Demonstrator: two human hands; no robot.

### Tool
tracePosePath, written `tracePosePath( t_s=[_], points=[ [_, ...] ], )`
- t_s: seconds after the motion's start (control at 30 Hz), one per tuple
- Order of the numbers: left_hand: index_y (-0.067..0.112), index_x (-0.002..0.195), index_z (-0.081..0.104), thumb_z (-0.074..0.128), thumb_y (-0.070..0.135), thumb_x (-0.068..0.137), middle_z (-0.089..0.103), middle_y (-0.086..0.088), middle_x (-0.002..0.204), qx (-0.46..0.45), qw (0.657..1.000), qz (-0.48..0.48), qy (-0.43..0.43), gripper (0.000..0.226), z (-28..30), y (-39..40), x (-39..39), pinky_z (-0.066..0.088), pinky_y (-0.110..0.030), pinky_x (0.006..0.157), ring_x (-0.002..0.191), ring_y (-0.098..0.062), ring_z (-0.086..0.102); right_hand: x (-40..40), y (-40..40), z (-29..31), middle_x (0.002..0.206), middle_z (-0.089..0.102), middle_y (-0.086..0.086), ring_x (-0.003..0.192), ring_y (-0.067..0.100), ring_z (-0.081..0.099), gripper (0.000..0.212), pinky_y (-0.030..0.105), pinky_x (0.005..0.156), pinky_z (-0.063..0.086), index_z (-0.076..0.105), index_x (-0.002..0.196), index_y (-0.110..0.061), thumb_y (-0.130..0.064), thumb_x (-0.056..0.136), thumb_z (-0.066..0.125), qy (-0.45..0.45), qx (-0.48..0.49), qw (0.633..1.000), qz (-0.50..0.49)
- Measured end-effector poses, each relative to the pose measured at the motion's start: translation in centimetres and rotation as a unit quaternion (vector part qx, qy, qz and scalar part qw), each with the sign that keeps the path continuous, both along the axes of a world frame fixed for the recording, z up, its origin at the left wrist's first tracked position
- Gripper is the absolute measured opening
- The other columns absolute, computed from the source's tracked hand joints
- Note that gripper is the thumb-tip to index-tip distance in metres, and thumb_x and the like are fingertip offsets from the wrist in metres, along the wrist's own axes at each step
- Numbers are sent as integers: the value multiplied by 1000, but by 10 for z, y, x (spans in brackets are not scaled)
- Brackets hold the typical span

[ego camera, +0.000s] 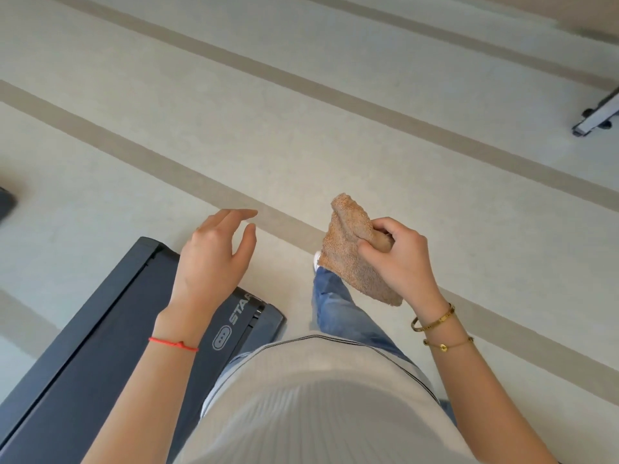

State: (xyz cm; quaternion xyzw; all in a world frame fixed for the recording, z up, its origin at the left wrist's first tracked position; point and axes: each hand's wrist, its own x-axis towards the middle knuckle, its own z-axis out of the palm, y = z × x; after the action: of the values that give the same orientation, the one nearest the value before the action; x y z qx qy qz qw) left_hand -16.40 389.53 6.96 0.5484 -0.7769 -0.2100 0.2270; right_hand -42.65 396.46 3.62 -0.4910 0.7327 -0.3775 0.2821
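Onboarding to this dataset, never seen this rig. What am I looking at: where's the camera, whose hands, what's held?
There is no robot here. A person wears one wide-angle camera on the head, looking down, so you see their own arms, pale top and jeans from above. The right hand grips a tan terry cloth, bunched in its fingers. The left hand is open and holds nothing; it hangs above the end of a dark, flat machine, probably a treadmill, which lies on the floor. The floor is pale with beige stripes.
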Motion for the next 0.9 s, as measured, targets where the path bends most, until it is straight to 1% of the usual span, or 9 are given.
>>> tracePosePath(
  t_s=[0.13,0.27,0.37,0.47,0.57,0.63,0.73,0.8,0.9],
  points=[
    [15,125,65,51,23,101,66,2,123,3,999,36,3,29,-5,-73,-17,55,-45,70,66,-17,39,-23,-91,-5,88,67,-18,82,-12,59,21,2,68,39,71,101,-21,-20,79,73,3,3,1000,28],
    [17,125,64,51,23,101,66,1,123,-5,997,73,16,29,-1,-155,-38,55,-47,76,67,-19,42,-50,-195,4,82,66,-22,78,-13,58,19,1,66,38,70,96,-24,-18,78,73,10,-6,998,65],
    [17,124,65,52,23,100,66,2,121,-14,995,95,21,27,2,-215,-50,55,-44,75,65,-19,42,-66,-272,10,81,66,-22,76,-12,59,18,2,66,38,71,94,-23,-17,77,74,17,-19,996,81],
    [19,123,66,53,23,100,67,4,120,-16,992,124,23,26,3,-265,-54,54,-41,71,60,-13,36,-69,-340,13,81,66,-22,76,-10,60,19,2,67,38,70,94,-24,-18,77,75,15,-21,994,104],
    [20,122,66,52,25,100,67,5,119,-14,988,152,26,26,1,-310,-52,53,-38,70,57,-4,41,-65,-399,12,79,65,-23,75,-10,59,20,3,67,38,68,92,-28,-18,77,75,14,-20,990,137],
    [21,122,66,52,26,100,66,6,119,-7,984,174,27,26,-1,-339,-47,52,-37,71,58,2,43,-60,-437,10,79,65,-22,75,-10,59,19,3,67,38,69,93,-26,-17,76,75,14,-16,988,154],
    [23,121,66,52,27,100,66,8,119,-2,980,195,30,26,-7,-389,-40,50,-35,71,59,3,45,-50,-495,3,81,67,-21,76,-9,60,19,3,67,38,70,94,-23,-18,76,75,17,-11,985,172],
    [24,121,66,52,27,99,66,9,118,1,978,209,27,26,-12,-427,-35,47,-32,70,57,0,42,-43,-536,-1,80,67,-21,76,-9,60,19,3,67,39,70,94,-24,-20,76,75,17,-13,983,183],
    [20,120,67,54,23,98,67,5,119,-6,976,219,16,25,-17,-487,-25,44,-30,72,61,-13,35,-30,-600,-5,80,66,-23,76,-11,60,19,2,66,39,69,93,-26,-19,76,75,15,-13,981,194]
  ],
)
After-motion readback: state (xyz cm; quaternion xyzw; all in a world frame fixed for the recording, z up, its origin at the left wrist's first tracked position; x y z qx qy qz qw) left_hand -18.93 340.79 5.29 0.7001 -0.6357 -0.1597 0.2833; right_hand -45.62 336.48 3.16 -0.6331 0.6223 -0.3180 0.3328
